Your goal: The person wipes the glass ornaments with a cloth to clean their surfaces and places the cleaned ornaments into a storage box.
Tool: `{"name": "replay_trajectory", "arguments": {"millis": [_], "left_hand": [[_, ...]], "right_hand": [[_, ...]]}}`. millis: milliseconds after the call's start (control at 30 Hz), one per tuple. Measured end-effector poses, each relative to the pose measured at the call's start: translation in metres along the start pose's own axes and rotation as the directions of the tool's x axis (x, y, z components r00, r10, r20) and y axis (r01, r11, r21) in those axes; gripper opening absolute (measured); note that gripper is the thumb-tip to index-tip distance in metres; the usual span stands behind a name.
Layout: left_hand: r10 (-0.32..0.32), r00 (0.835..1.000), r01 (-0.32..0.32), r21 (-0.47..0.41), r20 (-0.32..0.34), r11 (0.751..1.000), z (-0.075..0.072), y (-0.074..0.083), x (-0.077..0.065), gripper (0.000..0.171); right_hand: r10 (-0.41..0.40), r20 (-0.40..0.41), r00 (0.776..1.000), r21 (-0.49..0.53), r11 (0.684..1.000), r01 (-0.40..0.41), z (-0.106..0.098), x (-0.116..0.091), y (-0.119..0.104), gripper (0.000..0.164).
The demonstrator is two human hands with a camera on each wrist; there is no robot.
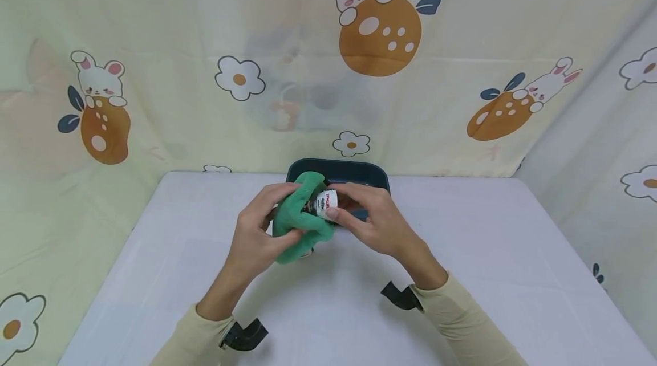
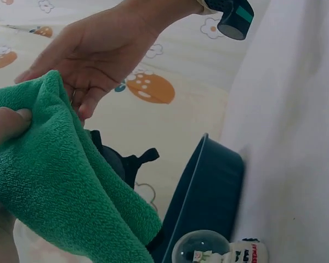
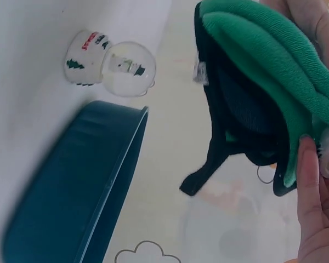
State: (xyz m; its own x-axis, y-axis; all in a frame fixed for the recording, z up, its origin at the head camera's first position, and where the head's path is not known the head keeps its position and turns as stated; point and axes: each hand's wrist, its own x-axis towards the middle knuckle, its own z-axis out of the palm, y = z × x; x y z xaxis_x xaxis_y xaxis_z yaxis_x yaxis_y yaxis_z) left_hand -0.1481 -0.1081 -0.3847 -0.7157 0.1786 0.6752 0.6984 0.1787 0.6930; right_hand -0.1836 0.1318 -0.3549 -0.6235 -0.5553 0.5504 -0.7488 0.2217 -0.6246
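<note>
Green terry cloth [image 1: 292, 216]: raised near the tabletop's [image 1: 462, 235] far edge, grasped by the left hand [image 1: 259, 235].
Right hand [image 1: 378, 220]: fingers pinching a snow globe's base [image 1: 323, 202].
Snow globe: partly cloth-covered; steady base, light pressure should serve best.

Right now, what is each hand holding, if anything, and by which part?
The left hand holds the green cloth by its left side; the right hand pinches a white printed object by the end sticking out of the cloth.

Head view looks forward-down; nearer wrist views share the green fabric [image 2: 71, 164].
</note>
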Motion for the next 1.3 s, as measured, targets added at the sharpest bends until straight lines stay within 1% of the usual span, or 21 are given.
{"name": "replay_trajectory", "arguments": {"millis": [100,167,300,400,500,600,733,800,867,933,1033,1133,1300], "left_hand": [[0.023,1.0,-0.023,-0.007,0.01,1.0,0.0,0.0,0.0,0.068],[0.027,1.0,-0.026,-0.009,0.007,1.0,0.001,0.0,0.0,0.069],[0.015,1.0,-0.015,-0.022,-0.006,1.0,0.002,0.001,0.001,0.069],[0.004,1.0,-0.004,-0.04,-0.008,0.999,0.002,0.003,0.001,0.068],[-0.015,1.0,0.014,-0.066,-0.003,0.998,0.001,0.004,0.001,0.068],[-0.042,0.999,0.043,-0.103,0.008,0.994,-0.001,0.004,0.001,0.066],[-0.084,0.996,0.089,-0.144,0.04,0.986,-0.004,0.003,0.002,0.063],[-0.114,0.992,0.122,-0.156,0.062,0.98,-0.006,0.003,0.003,0.061],[-0.155,0.984,0.167,-0.158,0.086,0.973,-0.008,0.003,0.004,0.061],[-0.201,0.973,0.216,-0.15,0.111,0.965,-0.01,0.003,0.004,0.061],[-0.254,0.956,0.273,-0.132,0.144,0.953,-0.013,0.004,0.005,0.06],[-0.283,0.945,0.304,-0.118,0.162,0.945,-0.015,0.004,0.005,0.059],[-0.331,0.931,0.351,-0.128,0.153,0.928,-0.014,0.003,0.005,0.059]], "right_hand": [[0.073,0.017,0.997,0.052,0.996,-0.073,-0.001,0.0,-0.003,0.028],[0.103,0.031,0.994,0.088,0.991,-0.106,-0.002,0.001,-0.003,0.025],[0.122,0.056,0.991,0.148,0.98,-0.129,-0.004,0.002,-0.005,0.027],[0.12,0.065,0.991,0.183,0.974,-0.13,-0.005,0.0,-0.007,0.031],[0.103,0.068,0.992,0.21,0.971,-0.115,-0.006,0.0,-0.009,0.037],[0.071,0.066,0.995,0.241,0.967,-0.085,-0.006,-0.001,-0.01,0.041],[0.041,0.067,0.997,0.28,0.958,-0.058,-0.007,-0.001,-0.009,0.045],[0.034,0.069,0.997,0.29,0.956,-0.053,-0.007,-0.001,-0.008,0.047],[0.037,0.071,0.997,0.289,0.956,-0.056,-0.007,-0.001,-0.008,0.048],[0.039,0.071,0.997,0.284,0.957,-0.058,-0.006,-0.001,-0.007,0.048],[0.029,0.069,0.997,0.282,0.958,-0.048,-0.006,-0.001,-0.007,0.048],[0.005,0.072,0.997,0.297,0.955,-0.026,-0.005,-0.001,-0.006,0.048],[-0.029,0.075,0.997,0.304,0.953,0.005,-0.004,0.0,-0.003,0.049]]}}
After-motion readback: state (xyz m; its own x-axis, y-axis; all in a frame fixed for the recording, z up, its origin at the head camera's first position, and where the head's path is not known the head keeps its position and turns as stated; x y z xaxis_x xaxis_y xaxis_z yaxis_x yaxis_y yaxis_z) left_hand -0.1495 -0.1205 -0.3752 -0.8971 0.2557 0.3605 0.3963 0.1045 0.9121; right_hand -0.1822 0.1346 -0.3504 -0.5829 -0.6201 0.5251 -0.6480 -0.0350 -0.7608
